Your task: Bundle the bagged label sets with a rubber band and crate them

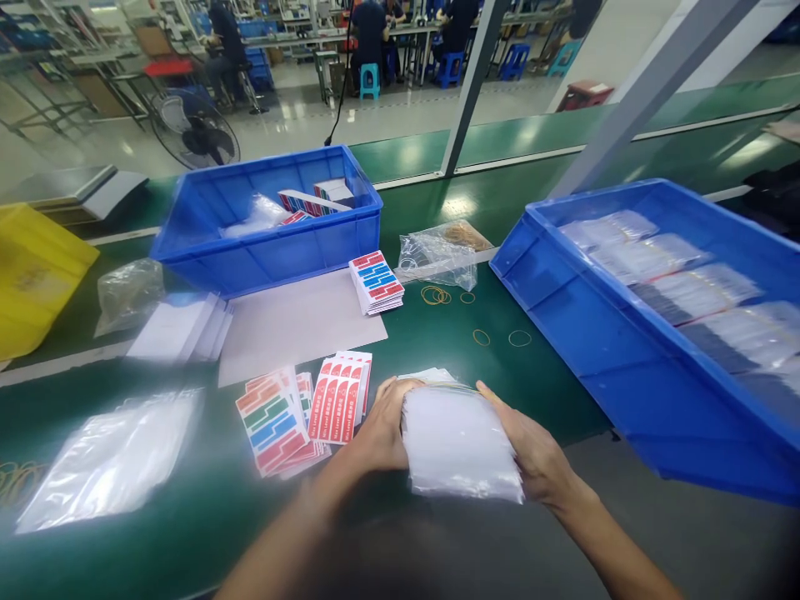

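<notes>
Your left hand (378, 433) and right hand (531, 454) are closed on the sides of a stack of clear bags (459, 446), maybe bags, it's blurry, at the near edge of the green table (437, 333), beside the red cards (341, 398).

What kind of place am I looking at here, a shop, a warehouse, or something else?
Most likely a factory packing line. Both hands grip a stack of clear plastic bags over a long green conveyor belt, blue plastic crates hold bagged goods, and seated workers fill benches behind.
</notes>
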Tool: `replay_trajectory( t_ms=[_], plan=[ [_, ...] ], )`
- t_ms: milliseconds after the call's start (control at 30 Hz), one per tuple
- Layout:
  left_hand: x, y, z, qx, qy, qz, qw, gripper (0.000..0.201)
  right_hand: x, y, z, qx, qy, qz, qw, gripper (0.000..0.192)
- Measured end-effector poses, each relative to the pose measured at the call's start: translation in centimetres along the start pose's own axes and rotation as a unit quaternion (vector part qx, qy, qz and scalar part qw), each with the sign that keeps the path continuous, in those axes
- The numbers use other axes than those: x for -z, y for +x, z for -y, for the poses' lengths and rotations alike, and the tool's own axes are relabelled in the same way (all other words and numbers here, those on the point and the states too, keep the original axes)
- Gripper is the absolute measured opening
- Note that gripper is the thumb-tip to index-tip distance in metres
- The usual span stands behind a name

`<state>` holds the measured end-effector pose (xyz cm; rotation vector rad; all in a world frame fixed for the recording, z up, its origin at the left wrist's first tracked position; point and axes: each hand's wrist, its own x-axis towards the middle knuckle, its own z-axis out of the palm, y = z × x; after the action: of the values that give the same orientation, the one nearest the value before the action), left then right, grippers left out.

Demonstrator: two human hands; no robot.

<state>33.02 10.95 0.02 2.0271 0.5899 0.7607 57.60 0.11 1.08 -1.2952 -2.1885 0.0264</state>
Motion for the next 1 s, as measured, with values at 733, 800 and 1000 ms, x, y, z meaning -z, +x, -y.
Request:
replay_trajectory(
  t_ms=[733,800,1000],
  plan=[
    [0.0,-0.9,-0.5,0.009,-0.079,-0.006,0.997,0.144,-5.6,2.3,3.0,-0.363,0.369,-0.29,0.805,0.072],
    [-0.9,-1.0,0.1,0.012,-0.084,-0.013,0.996,0.145,-5.2,4.3,3.4,-0.355,0.503,-0.253,0.746,0.079],
    [-2.0,-1.6,1.2,0.015,-0.04,0.012,0.999,0.144,-2.9,6.1,6.2,-0.289,0.593,-0.21,0.721,0.091]
  ],
)
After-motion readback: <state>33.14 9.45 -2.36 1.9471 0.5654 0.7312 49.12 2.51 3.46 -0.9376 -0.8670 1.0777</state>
